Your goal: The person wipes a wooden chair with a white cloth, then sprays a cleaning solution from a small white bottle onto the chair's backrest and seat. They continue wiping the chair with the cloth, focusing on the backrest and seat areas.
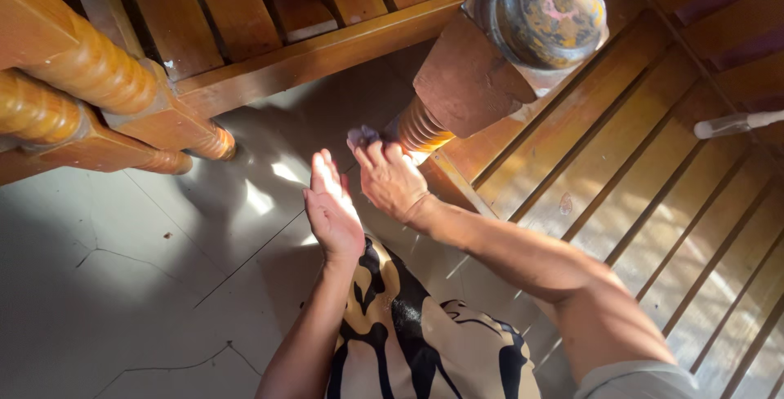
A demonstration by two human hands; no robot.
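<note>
My right hand (390,178) grips a small pale purple cloth (363,135) and presses it near the ribbed lower part of a turned wooden bed post (465,80). The post has a worn round knob (549,8) on top. My left hand (331,207) hovers just left of the right hand, fingers straight and together, palm facing the right hand, holding nothing. Both forearms reach forward over my patterned cream and black clothing (425,342).
A slatted wooden bed frame (653,170) fills the right side. More turned wooden rails (90,80) and slats (245,7) cross the top left. Grey cracked floor tiles (122,285) lie below. A white rod (735,124) rests on the slats at right.
</note>
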